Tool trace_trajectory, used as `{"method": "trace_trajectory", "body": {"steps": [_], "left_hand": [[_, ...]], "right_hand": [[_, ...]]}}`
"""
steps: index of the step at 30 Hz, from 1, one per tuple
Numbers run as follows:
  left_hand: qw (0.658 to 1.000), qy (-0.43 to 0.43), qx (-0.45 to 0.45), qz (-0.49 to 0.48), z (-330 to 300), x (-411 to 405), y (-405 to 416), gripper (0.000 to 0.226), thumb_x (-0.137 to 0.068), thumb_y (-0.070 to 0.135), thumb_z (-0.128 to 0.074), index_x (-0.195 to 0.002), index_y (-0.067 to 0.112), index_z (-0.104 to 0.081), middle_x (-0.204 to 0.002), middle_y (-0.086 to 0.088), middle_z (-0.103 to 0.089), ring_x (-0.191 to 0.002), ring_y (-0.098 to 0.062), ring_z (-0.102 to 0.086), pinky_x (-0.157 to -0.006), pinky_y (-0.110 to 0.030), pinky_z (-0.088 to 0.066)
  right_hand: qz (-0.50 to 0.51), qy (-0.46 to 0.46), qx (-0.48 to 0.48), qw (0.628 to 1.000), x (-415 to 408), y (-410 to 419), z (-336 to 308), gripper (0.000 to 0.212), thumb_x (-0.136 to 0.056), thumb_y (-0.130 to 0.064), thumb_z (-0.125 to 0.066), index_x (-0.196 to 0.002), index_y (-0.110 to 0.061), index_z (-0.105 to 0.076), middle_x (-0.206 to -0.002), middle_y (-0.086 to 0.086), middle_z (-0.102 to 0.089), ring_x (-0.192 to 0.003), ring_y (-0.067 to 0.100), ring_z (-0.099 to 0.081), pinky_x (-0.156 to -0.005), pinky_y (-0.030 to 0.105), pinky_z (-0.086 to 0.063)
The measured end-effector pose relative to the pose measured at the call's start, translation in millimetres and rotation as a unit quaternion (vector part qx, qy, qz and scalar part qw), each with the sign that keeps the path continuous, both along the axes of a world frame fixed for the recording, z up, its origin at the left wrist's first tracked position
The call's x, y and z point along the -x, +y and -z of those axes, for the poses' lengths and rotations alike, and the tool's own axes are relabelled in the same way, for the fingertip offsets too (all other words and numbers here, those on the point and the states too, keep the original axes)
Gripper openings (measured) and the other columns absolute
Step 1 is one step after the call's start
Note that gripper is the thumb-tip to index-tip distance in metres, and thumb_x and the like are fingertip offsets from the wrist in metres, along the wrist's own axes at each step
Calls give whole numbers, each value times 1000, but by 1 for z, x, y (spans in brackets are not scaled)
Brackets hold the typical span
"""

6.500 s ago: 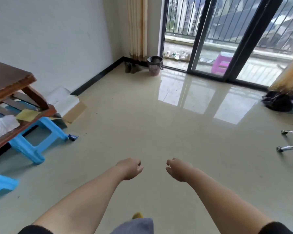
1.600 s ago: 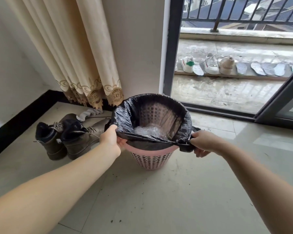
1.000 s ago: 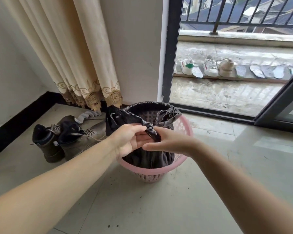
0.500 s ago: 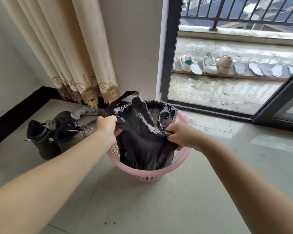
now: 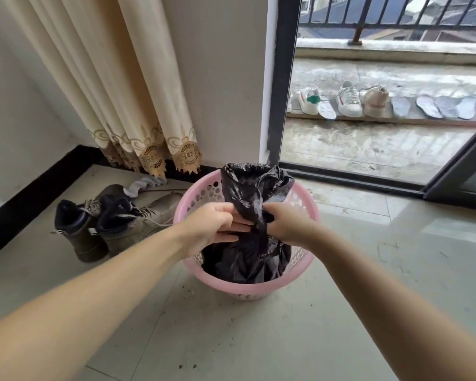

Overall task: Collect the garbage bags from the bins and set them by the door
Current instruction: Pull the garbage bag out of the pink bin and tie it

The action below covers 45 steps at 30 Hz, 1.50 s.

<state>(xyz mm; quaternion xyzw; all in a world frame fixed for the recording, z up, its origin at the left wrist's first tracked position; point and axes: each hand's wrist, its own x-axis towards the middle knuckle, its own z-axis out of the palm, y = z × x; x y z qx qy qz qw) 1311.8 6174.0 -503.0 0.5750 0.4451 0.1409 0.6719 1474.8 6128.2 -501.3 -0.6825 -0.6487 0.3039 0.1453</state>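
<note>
Black crinkled bag point(image 5: 254, 188), neck bunched

A cream curtain point(image 5: 116, 86) hangs in the corner. Just below its hem a pair of dark boots point(image 5: 107, 218) stands on the tiled floor point(image 5: 231, 339). Well right of the curtain, white sneakers point(image 5: 330, 101) and insoles point(image 5: 445, 107) line a ledge outside the glass.

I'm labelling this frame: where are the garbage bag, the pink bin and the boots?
garbage bag point(image 5: 254, 185), head view, gathered top above the hands
pink bin point(image 5: 259, 287), head view, near rim
boots point(image 5: 138, 224), head view, nearer boot's side
</note>
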Motion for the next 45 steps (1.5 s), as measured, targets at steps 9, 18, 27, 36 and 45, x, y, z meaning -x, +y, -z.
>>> {"method": "trace_trajectory", "body": {"steps": [9, 18, 27, 36, 45], "left_hand": [[990, 43, -40, -125, 19, -44, 34, 38, -92, 5, -50, -129, 14, -50, -109, -11, -65, -86, -23, -63, -69, -37, -54], [976, 117, -183, 16, 10, -36, 15, 37, -88, -6, -39, -83, 16, -67, -96, -3, -66, -91, -14, -59, -90, -26, -46], [986, 86, -130, -65, 4, -37, 34, 54, -85, 50, -59, -127, 18, -47, -120, -3, -56, -116, -20, -52, -103, -42, -43], [971, 152, -173, -58, 40, -44, 44, 31, -78, -7, -44, -94, -2, -70, -96, -21, -70, -86, -27, -62, -82, -34, -50], [984, 60, -163, 40, 27, -14, 23, 35, -90, -2, -45, -106, 17, -70, -107, -8, -72, -106, -35, -64, -99, -53, -47]], "right_hand": [[-46, -19, 26, 998, -10, -8, 15, 24, -87, -1, -47, -106, 0, -63, -127, 8, -54, -117, 24, -50, -102, 31, -39], [69, 13, -82, 994, -23, 14, 39, 62, -81, -9, -61, -138, -17, -38, -137, 9, -44, -127, 26, -41, -107, 30, -35], [-31, -28, -62, 997, 3, -3, 22, 25, -81, 0, -50, -101, -4, -65, -101, 10, -68, -98, 28, -60, -80, 26, -45], [-28, -12, 7, 1000, -17, -2, 28, 22, -82, -7, -54, -101, -2, -65, -98, 12, -68, -91, 28, -60, -85, 35, -51], [41, 44, -55, 997, -15, 18, 33, 66, -94, -26, -52, -149, -16, -17, -157, 2, -17, -139, 18, -24, -112, 27, -19]]}}
